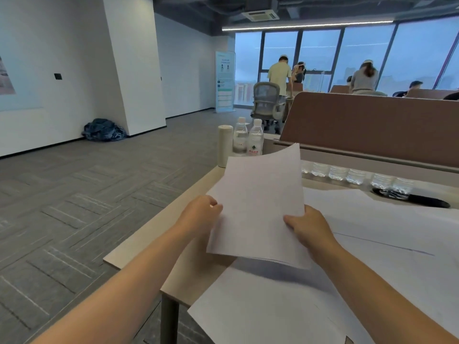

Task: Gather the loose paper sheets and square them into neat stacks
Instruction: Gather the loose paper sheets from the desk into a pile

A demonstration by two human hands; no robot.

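Note:
A thin bundle of white paper sheets (258, 202) is lifted off the desk, tilted up toward me. My left hand (198, 214) pinches its left edge and my right hand (308, 227) grips its right edge with the thumb on top. At the bundle's lower edge a second sheet shows slightly offset. More loose white sheets (387, 234) lie spread on the beige desk (154, 244) under and to the right of my hands, one (268, 311) hanging over the near edge.
At the desk's far left corner stand a white cylinder (224, 145) and two water bottles (255, 139). A row of small clear bottles (347, 173) lines the brown partition (372, 117). A black cable opening (412, 198) sits far right. People work in the background.

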